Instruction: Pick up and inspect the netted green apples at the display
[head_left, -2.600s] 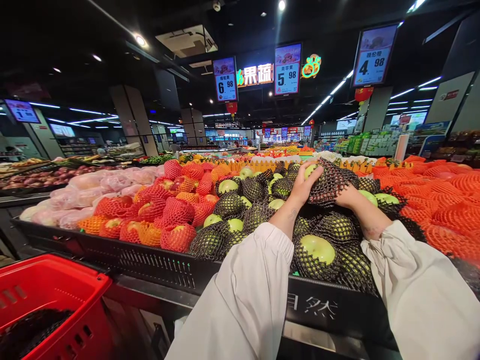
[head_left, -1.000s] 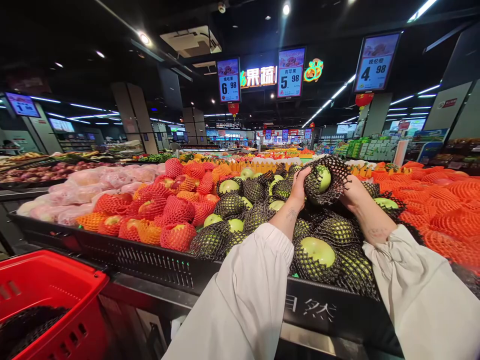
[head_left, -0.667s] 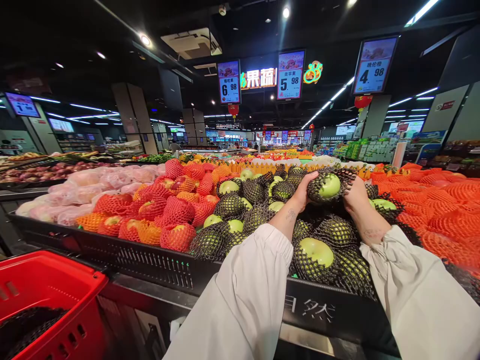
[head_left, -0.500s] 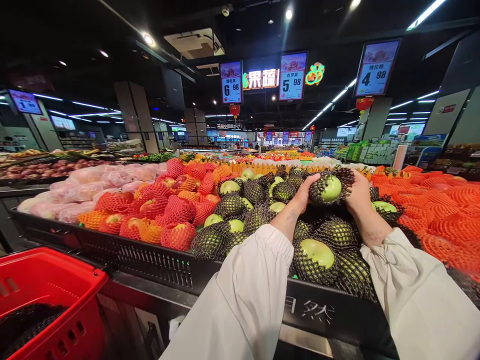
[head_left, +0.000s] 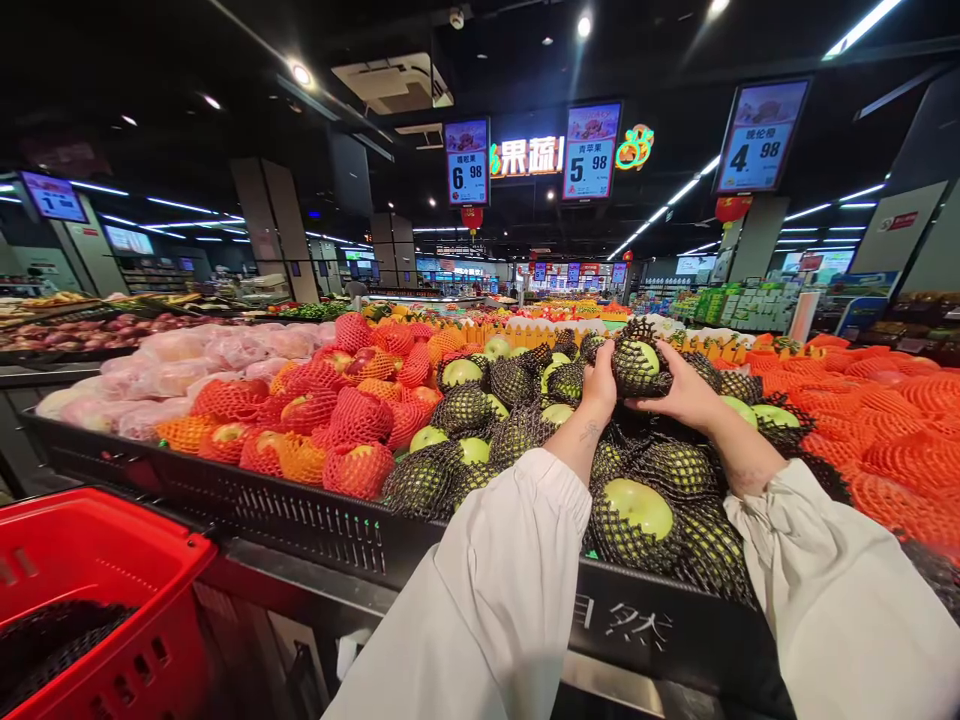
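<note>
- a long black produce bin (head_left: 315,520) is running across the front of the shot, with white lettering showing on its front wall between the two sleeves
- the bin is carrying a big pile of green apples (head_left: 637,505) in black foam nets in the middle, red and orange netted fruit (head_left: 352,415) sitting to the left of them, and more orange-netted fruit (head_left: 892,440) spreading off to the right
- a red shopping basket (head_left: 90,580) is sitting low at the bottom left, in front of the bin, with something dark and net-like lying inside it
- three price signs are hanging overhead, reading 6.98 (head_left: 466,162), 5.98 (head_left: 589,151) and 4.98 (head_left: 759,122)
- both arms in loose white sleeves (head_left: 495,600) are reaching out over the apple pile
- the left hand (head_left: 600,385) is clenching around the left side of one netted green apple (head_left: 639,365), fingers wrapping it
- the right hand (head_left: 686,395) is cupping that same apple from the right and underneath, thumb lying across the net
- that apple is being held up just above the far part of the green pile, with a patch of green skin peeking out the top of its black net
</note>
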